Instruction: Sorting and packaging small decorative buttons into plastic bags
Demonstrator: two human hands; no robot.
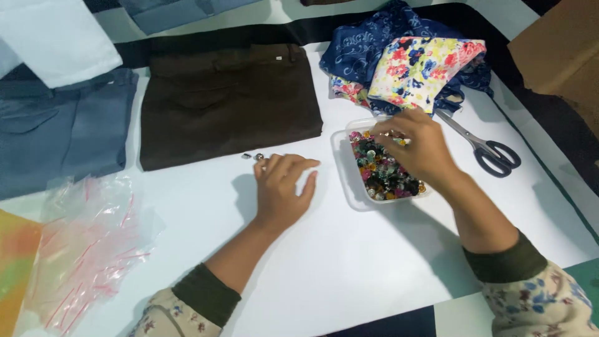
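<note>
Small, hard, slippery beads (382, 170) fill a clear plastic tray (342, 163) on the white tabletop (349, 262). A few are pinched between the right hand's (417, 148) fingertips; fingertip pinching suits them. The left hand (282, 187) rests flat, empty, near two loose beads (253, 156).

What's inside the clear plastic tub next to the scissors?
The tub holds a heap of small mixed-colour beads. The right hand reaches in and covers the far corner, so what its fingers pinch is unclear.
</note>
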